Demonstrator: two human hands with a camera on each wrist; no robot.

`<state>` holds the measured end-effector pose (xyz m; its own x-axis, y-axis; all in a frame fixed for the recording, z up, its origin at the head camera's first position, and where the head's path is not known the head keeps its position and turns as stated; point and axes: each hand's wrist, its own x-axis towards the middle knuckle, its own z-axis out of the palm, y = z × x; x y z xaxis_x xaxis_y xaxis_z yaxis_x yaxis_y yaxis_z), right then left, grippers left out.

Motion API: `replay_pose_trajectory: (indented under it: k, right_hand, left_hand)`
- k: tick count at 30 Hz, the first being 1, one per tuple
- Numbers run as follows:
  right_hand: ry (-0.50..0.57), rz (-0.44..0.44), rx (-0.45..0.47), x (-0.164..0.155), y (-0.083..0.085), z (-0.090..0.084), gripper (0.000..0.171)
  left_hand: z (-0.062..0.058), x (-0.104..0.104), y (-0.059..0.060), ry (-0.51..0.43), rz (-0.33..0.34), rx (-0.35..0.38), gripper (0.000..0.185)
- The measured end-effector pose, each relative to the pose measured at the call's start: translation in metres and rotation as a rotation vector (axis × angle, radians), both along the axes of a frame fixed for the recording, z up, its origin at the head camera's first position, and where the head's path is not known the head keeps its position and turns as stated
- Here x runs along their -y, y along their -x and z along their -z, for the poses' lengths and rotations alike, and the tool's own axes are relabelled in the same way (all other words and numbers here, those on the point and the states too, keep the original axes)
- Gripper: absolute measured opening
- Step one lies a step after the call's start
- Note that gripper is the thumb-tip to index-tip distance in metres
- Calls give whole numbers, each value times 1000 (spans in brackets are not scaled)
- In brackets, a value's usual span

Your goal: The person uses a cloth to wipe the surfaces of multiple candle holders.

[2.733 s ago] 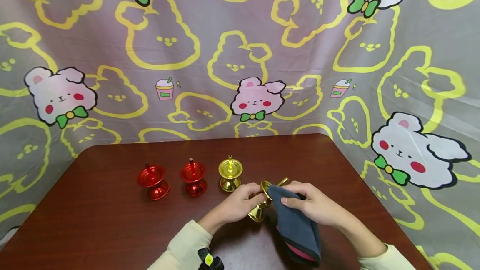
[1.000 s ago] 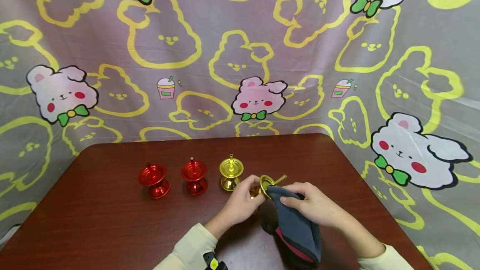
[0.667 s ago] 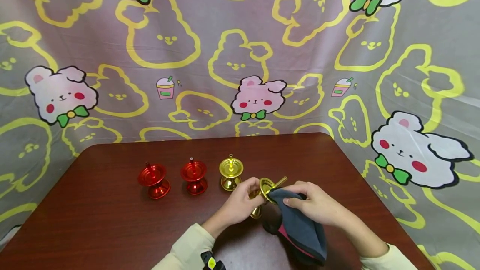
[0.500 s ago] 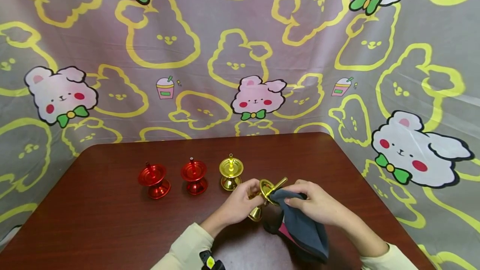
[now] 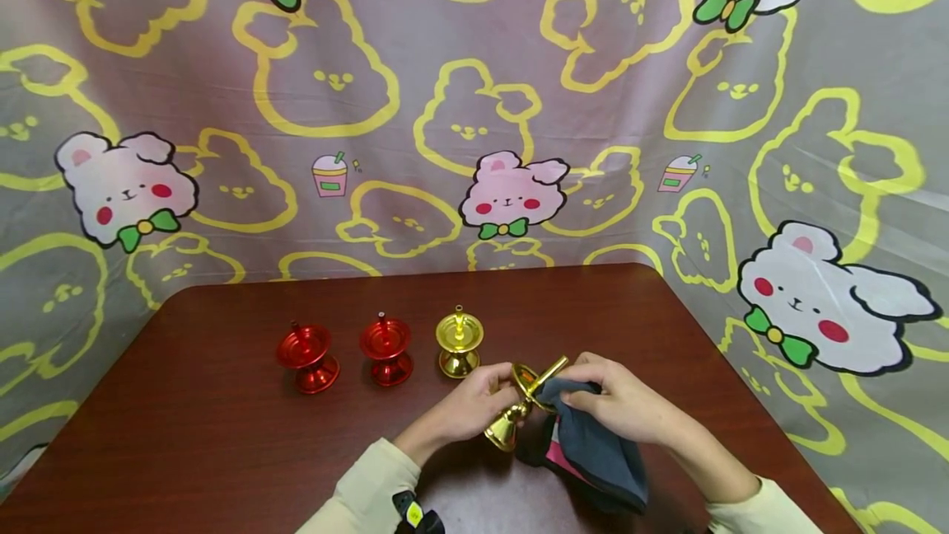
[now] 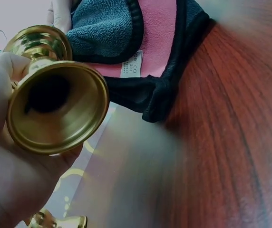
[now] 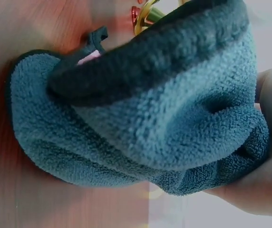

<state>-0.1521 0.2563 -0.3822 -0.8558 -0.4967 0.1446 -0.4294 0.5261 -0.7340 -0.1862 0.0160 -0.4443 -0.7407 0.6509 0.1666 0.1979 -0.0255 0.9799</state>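
Note:
My left hand grips a gold candle holder tilted on its side above the brown table. The hollow gold base faces the left wrist camera. My right hand holds a dark grey cloth with a pink inner side against the holder's upper cup. The grey cloth fills the right wrist view, bunched in my fingers. The cloth's lower end hangs to the table.
Three more candle holders stand in a row behind my hands: two red ones and a gold one. A cartoon-bear patterned sheet hangs behind and beside the table.
The left hand has tilted and turned the gold holder slightly, its base swinging lower. The right hand keeps the cloth on the cup and has shifted it a little; the standing holders have not moved.

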Motion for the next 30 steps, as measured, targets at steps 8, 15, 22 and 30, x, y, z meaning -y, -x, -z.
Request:
replay_pose_trajectory:
  k: [8,15,22,30]
  right_hand:
    - [41,-36,22,1,5,4,17]
    - [72,-60,69,0,9,7,13]
    - [98,-99,29,2,15,9,14]
    - [133,-136,43,4,20,12,18]
  left_hand:
    - [3,3,3,-51,87,108,22]
    - [3,6,3,-64,141,129,25]
    - [1,8,2,-84,200,188,28]
    - [2,10,2,-91,212,275,27]
